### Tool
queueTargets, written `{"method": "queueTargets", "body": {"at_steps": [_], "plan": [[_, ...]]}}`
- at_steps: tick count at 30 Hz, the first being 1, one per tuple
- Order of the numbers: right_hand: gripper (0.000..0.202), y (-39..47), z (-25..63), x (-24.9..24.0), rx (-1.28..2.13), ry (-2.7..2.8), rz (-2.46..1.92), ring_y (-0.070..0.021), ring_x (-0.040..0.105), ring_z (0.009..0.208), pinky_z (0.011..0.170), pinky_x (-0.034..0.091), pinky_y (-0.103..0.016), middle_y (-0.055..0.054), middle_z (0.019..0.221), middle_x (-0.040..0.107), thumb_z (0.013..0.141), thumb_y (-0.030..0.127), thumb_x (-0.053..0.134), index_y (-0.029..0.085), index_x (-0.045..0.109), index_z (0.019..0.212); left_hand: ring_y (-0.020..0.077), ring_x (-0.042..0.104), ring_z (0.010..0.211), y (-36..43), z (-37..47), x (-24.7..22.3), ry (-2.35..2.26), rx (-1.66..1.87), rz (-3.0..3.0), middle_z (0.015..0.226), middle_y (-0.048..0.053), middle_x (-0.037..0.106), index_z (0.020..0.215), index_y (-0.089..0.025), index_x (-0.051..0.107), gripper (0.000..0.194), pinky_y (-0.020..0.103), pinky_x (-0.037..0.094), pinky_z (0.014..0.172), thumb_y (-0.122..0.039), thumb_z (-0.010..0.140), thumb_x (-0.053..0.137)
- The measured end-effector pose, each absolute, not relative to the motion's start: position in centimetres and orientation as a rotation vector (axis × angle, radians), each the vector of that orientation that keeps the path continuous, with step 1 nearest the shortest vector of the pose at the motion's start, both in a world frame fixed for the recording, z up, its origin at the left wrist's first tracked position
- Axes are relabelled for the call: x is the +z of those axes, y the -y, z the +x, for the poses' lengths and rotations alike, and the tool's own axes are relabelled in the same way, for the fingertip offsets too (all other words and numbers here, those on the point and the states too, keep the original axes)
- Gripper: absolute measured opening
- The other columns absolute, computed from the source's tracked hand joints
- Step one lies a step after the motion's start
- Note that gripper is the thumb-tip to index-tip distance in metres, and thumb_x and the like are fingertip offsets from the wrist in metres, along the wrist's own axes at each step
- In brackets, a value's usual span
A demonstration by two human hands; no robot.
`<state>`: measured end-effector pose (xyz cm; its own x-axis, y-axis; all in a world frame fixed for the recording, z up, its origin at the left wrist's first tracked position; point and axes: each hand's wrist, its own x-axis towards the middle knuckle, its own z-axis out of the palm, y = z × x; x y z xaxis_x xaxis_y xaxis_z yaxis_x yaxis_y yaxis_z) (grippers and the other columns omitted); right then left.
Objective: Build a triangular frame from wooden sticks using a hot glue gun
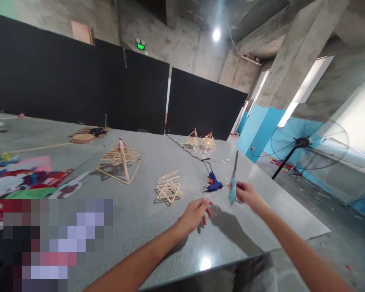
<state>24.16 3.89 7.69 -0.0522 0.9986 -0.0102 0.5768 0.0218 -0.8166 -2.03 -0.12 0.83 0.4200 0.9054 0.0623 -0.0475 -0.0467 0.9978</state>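
Observation:
My right hand grips a pair of scissors by its light blue handles, the blades pointing up. In my left hand, the thumb and fingers pinch a short wooden stick, only its tip showing. A blue hot glue gun lies on the table just beyond my hands, its cord running back. To its left, a star-shaped frame of thin wooden sticks lies flat, with several loose sticks behind it. More small sticks lie partly hidden behind my right hand.
A stick pyramid stands left on the grey table; two smaller-looking pyramids stand at the back. Colourful fabric pieces and wooden discs lie at left. Black panels rise behind; a large fan stands right.

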Motion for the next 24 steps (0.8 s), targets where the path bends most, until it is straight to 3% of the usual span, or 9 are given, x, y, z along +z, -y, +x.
{"method": "queueTargets", "body": {"at_steps": [4, 8, 17, 24], "plan": [[0.034, -12.1, 30.0, 12.5, 0.502, 1.897, -2.086, -0.0186, 0.072, 0.090, 0.078, 0.064, -0.035, -0.005, 0.111, 0.074, 0.106, 0.047, 0.071, 0.016, 0.071, 0.119, 0.0134, 0.047, 0.051, -0.1, -2.5, 0.6, -0.940, 0.899, 1.468, 0.068, -0.001, 0.058, 0.101, -0.014, 0.072, 0.061, 0.026, 0.032, 0.051, -0.071, 0.093, 0.055], [0.037, -17.9, 33.0, 13.9, 0.174, 2.158, -2.310, -0.0262, 0.071, 0.117, 0.099, 0.064, -0.047, -0.011, 0.138, 0.069, 0.106, 0.041, 0.072, 0.019, 0.069, 0.135, 0.0141, 0.047, 0.053, 0.4, -2.9, 0.9, -0.968, 0.843, 1.532, 0.067, -0.001, 0.057, 0.095, -0.016, 0.071, 0.053, 0.027, 0.030, 0.052, -0.066, 0.093, 0.056], [0.035, -24.1, 34.6, 12.2, -0.062, 2.565, -2.382, -0.0262, 0.071, 0.118, 0.100, 0.063, -0.046, -0.011, 0.141, 0.069, 0.106, 0.041, 0.072, 0.021, 0.070, 0.134, 0.0157, 0.046, 0.063, 0.9, -3.2, 1.2, -0.992, 0.799, 1.598, 0.068, -0.002, 0.051, 0.089, -0.018, 0.070, 0.050, 0.028, 0.031, 0.059, -0.063, 0.097, 0.052], [0.038, -21.1, 32.3, 14.0, -0.184, 2.532, -2.295, -0.0260, 0.071, 0.118, 0.100, 0.063, -0.048, -0.012, 0.139, 0.069, 0.106, 0.041, 0.072, 0.019, 0.068, 0.136, 0.0159, 0.043, 0.063, 0.9, -3.5, 1.6, -1.001, 0.802, 1.644, 0.067, -0.003, 0.049, 0.085, -0.019, 0.066, 0.051, 0.029, 0.032, 0.061, -0.064, 0.099, 0.048]]}}
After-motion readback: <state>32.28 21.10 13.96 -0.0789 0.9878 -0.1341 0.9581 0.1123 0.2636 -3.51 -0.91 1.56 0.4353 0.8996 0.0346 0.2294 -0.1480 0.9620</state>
